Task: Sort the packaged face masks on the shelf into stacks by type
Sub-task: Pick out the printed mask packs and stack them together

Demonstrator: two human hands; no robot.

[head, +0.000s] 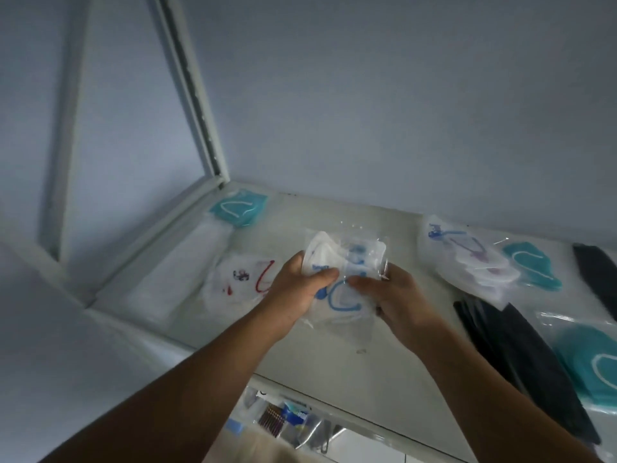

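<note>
Packaged face masks lie spread over a pale shelf against a blue-grey wall. Both hands hold a small bundle of white masks with blue ear loops, in clear wrappers, above the shelf's middle. Left hand: fingers curled round the bundle's left edge, thumb pressed on top. Right hand: closed on the right side, thumb on the front wrapper near the blue loop. How many packs the bundle holds cannot be told; at least 2 seem to overlap.

Shelf contents, left to right:
- long plain white packs along the left rim;
- 1 teal mask at the back left corner;
- white mask with red loops, just left of the left hand;
- loose heap of white masks with blue and purple print, right of the hands;
- teal mask just beside that heap;
- dark masks fanned along the front right, another dark one at the far right edge;
- teal mask in clear wrap at the right edge, touching the dark fan.

Image is motion-blurred; print unreadable. Below the shelf's front rim, assorted small packaged items show, indistinct.
</note>
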